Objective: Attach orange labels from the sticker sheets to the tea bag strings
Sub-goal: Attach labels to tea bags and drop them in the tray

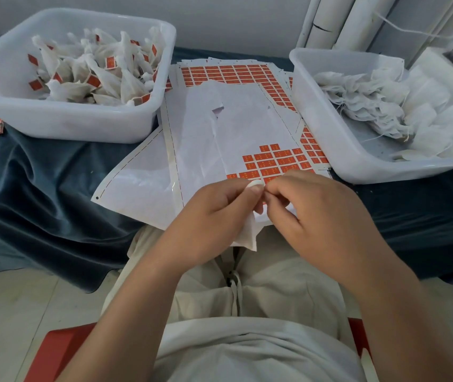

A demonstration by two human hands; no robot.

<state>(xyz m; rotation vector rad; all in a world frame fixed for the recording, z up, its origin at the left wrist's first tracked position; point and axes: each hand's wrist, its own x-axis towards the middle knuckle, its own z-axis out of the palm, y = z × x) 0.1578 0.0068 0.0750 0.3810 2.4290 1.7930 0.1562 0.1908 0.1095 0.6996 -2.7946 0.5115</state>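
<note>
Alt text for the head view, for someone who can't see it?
Left hand holds a white tea bag, right hand pinching at its top, above orange sticker sheets. Tub of labelled bags left, tub of unlabelled bags right.

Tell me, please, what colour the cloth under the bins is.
The cloth is dark teal-blue; head view.

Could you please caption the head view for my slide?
Left hand and right hand pinch a tea bag at the sticker sheet.
</note>
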